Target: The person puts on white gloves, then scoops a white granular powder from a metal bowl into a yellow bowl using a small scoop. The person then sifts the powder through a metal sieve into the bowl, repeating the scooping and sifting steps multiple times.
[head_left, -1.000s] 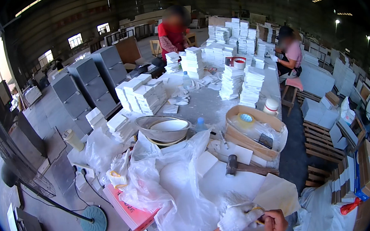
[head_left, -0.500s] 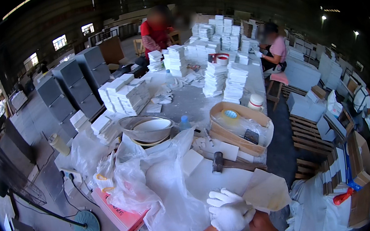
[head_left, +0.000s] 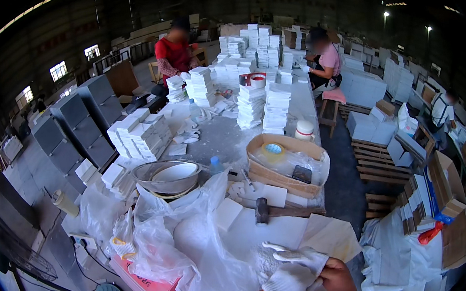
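My left hand (head_left: 288, 284), in a white knitted glove, and my bare right hand (head_left: 338, 280) are together over the near edge of the table (head_left: 215, 139). Between them is a loose white glove (head_left: 300, 254), its limp fingers pointing to the left. My right hand pinches it at its right end; how my left fingers are closed, I cannot tell. Just beyond, toward the right edge, lies a beige sheet (head_left: 335, 236), and a clear plastic bag (head_left: 195, 265) spreads toward the near left corner, partly over a red box (head_left: 145, 285). Further is a hammer (head_left: 261, 211), its handle toward the right edge. Behind it stands an oval cardboard box (head_left: 280, 182), near the right edge; a metal basin (head_left: 148, 185) is near the left edge. Toward the far edge rise stacks of white tiles (head_left: 248, 106), with one co-worker (head_left: 168, 52) at the left edge and another (head_left: 326, 59) at the right.
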The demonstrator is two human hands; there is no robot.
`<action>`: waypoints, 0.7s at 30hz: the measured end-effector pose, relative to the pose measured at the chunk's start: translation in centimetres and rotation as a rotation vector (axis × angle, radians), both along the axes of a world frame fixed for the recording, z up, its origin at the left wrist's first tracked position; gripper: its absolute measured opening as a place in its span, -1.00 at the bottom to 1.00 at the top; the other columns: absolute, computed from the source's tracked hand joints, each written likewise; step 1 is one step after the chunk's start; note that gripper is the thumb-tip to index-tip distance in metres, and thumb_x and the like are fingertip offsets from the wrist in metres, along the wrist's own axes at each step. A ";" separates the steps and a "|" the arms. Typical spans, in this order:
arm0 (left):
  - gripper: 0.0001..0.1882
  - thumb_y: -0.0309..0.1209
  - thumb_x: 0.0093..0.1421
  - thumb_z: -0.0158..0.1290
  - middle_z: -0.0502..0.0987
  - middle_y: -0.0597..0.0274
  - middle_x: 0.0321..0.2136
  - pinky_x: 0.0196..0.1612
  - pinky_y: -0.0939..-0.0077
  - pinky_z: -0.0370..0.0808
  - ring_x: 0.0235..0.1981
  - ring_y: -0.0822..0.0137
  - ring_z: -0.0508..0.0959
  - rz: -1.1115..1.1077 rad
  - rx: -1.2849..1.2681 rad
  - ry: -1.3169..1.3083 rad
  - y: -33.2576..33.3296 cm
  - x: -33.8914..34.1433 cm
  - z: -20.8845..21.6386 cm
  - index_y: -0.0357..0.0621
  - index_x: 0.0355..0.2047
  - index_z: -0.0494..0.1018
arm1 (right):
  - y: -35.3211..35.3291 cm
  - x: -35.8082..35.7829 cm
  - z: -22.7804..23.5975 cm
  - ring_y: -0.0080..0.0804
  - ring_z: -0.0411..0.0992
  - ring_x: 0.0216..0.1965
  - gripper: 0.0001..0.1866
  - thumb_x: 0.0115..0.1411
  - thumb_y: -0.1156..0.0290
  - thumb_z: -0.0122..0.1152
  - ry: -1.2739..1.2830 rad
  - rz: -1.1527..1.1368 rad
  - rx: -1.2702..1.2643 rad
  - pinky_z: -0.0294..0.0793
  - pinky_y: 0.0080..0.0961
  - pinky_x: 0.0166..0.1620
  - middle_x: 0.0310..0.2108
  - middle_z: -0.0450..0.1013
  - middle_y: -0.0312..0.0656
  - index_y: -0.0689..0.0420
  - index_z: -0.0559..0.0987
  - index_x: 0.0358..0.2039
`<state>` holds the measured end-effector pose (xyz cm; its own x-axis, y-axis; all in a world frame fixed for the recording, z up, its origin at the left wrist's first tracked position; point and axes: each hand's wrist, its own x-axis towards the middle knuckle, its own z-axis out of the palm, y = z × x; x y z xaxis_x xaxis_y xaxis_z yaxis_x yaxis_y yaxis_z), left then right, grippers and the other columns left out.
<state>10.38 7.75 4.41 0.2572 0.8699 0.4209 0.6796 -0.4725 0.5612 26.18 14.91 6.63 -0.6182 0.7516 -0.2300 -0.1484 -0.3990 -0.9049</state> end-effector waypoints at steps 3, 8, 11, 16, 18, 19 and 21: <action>-0.77 -0.26 0.28 0.00 0.53 0.11 -0.43 -0.25 0.21 0.45 -0.37 0.08 0.51 -0.042 0.046 -0.083 0.2 -0.4 0.2 -0.16 -0.34 0.52 | 0.2 -0.7 0.9 -0.24 0.51 -0.04 -0.62 0.11 0.65 0.02 0.187 -0.052 -0.086 0.46 -0.39 0.06 -0.08 0.53 -0.02 0.46 0.50 -0.03; -0.71 -0.24 0.22 0.03 0.51 0.09 -0.54 -0.35 0.20 0.44 -0.46 0.06 0.53 -0.063 0.083 -0.202 0.2 0.1 2.8 -0.18 -0.52 0.50 | 0.0 -1.8 -0.7 -0.33 0.51 -0.11 -0.70 0.11 0.61 0.16 0.256 -0.250 0.124 0.49 -0.42 -0.01 -0.11 0.54 -0.09 0.33 0.56 -0.10; -0.73 -0.24 0.21 0.05 0.51 0.11 -0.53 -0.35 0.23 0.45 -0.45 0.08 0.54 -0.001 0.079 -0.262 0.0 0.3 4.4 -0.18 -0.48 0.50 | 0.5 -2.5 -2.3 -0.39 0.51 -0.14 -0.74 0.13 0.60 0.18 0.053 -0.254 0.447 0.48 -0.49 -0.05 -0.13 0.55 -0.13 0.29 0.58 -0.13; -0.78 -0.27 0.19 0.09 0.51 0.15 -0.52 -0.36 0.29 0.45 -0.46 0.13 0.53 0.050 0.047 -0.311 -0.1 -0.1 6.3 -0.18 -0.44 0.50 | 1.7 -2.0 0.0 -0.36 0.50 -0.18 -0.76 0.13 0.56 0.14 -0.198 0.055 0.739 0.47 -0.47 -0.11 -0.20 0.54 -0.08 0.32 0.56 -0.17; -0.80 -0.31 0.17 0.10 0.48 0.15 -0.55 -0.41 0.26 0.43 -0.49 0.12 0.50 0.026 0.106 -0.209 0.4 0.3 6.4 -0.19 -0.46 0.50 | 2.9 -1.0 -1.5 -0.36 0.49 -0.18 -0.75 0.12 0.53 0.15 -0.233 0.058 0.693 0.47 -0.46 -0.11 -0.20 0.54 -0.08 0.31 0.56 -0.17; -0.80 -0.31 0.16 0.11 0.47 0.14 -0.56 -0.42 0.26 0.42 -0.50 0.12 0.49 -0.001 0.166 -0.148 0.9 0.5 5.7 -0.20 -0.47 0.50 | 3.4 -0.4 -1.9 -0.35 0.49 -0.17 -0.75 0.12 0.52 0.16 -0.255 0.053 0.672 0.47 -0.45 -0.11 -0.20 0.54 -0.08 0.30 0.56 -0.17; -0.79 -0.31 0.14 0.11 0.45 0.13 -0.57 -0.44 0.24 0.41 -0.53 0.11 0.48 -0.010 0.268 0.005 1.3 0.1 4.5 -0.20 -0.50 0.50 | 3.3 -0.7 -1.0 -0.37 0.49 -0.18 -0.76 0.10 0.52 0.19 -0.276 0.076 0.694 0.47 -0.45 -0.12 -0.20 0.55 -0.10 0.29 0.57 -0.19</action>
<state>10.51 9.01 8.89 0.2677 0.7253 0.6343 0.6769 -0.6100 0.4119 25.43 18.17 5.66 -0.6626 0.7381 0.1269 0.1253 0.2763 -0.9529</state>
